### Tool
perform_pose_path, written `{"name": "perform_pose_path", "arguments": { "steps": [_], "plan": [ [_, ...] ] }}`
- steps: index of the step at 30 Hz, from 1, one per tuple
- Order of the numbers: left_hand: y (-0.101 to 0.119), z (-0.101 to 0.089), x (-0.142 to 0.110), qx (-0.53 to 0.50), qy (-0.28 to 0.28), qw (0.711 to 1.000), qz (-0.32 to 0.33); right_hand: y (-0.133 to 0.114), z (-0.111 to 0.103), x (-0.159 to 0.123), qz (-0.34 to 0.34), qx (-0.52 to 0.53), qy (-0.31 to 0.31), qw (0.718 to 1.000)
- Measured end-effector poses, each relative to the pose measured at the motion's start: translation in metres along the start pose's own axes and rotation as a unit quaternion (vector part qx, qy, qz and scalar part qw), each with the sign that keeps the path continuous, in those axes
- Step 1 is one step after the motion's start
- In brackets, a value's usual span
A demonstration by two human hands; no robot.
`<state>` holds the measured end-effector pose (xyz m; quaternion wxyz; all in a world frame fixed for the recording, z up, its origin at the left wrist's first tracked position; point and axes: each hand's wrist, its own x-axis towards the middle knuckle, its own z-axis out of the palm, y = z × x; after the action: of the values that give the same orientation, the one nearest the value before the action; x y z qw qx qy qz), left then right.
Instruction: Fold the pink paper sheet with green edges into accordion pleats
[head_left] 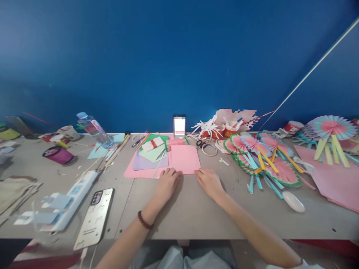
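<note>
A sheet of pink paper (185,160) lies flat in front of me, its near edge between my two hands. My left hand (168,182), with a dark beaded bracelet at the wrist, has its fingers bent together on the sheet's near left corner. At the near right corner, my right hand (209,182) pinches the edge with fingers curled in. Both thumbs are mostly hidden. Beyond the sheet is a strip of pleated pink and green paper (176,144). To the left, purple paper (137,162) and pale green paper (153,152) lie on a larger pink sheet (129,172).
Scissors (200,144) and a tape ring (209,150) lie behind my right hand. Pleated paper fans (283,172) and a white computer mouse (293,202) are at right. A phone (95,218), power strip (75,198) and water bottle (95,129) stand or lie at left.
</note>
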<state>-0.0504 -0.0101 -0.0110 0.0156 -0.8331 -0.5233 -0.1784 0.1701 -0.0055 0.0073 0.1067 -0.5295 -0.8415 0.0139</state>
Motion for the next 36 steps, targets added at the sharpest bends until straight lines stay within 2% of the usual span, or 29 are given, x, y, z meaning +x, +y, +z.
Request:
{"name": "perform_pose_path", "arguments": {
  "steps": [3,6,12,17,21,25,32,36],
  "plan": [
    [-0.017,0.004,0.006,-0.077,0.02,0.996,0.029,0.012,0.006,0.004,0.003,0.069,0.024,0.997],
    [-0.025,0.007,0.01,-0.086,0.028,0.995,0.032,0.02,0.011,0.006,0.005,0.135,0.031,0.99],
    [-0.02,0.003,0.009,-0.059,0.029,0.998,0.026,0.024,0.015,0.008,0.011,0.177,0.05,0.983],
    [-0.015,0.0,0.01,-0.102,0.064,0.993,0.005,0.023,0.012,0.008,0.0,0.171,0.07,0.983],
    [-0.015,-0.005,0.011,-0.182,0.106,0.978,0.002,0.022,0.01,0.007,0.005,0.19,0.121,0.974],
    [-0.016,-0.01,0.01,-0.249,0.118,0.961,0.006,0.024,0.01,0.008,0.015,0.2,0.157,0.967],
    [-0.021,-0.01,0.01,-0.355,0.169,0.919,-0.03,0.027,0.008,0.008,0.005,0.225,0.166,0.96],
    [-0.021,-0.012,0.011,-0.366,0.177,0.912,-0.055,0.025,0.006,0.008,0.005,0.239,0.169,0.956]
  ]
}}
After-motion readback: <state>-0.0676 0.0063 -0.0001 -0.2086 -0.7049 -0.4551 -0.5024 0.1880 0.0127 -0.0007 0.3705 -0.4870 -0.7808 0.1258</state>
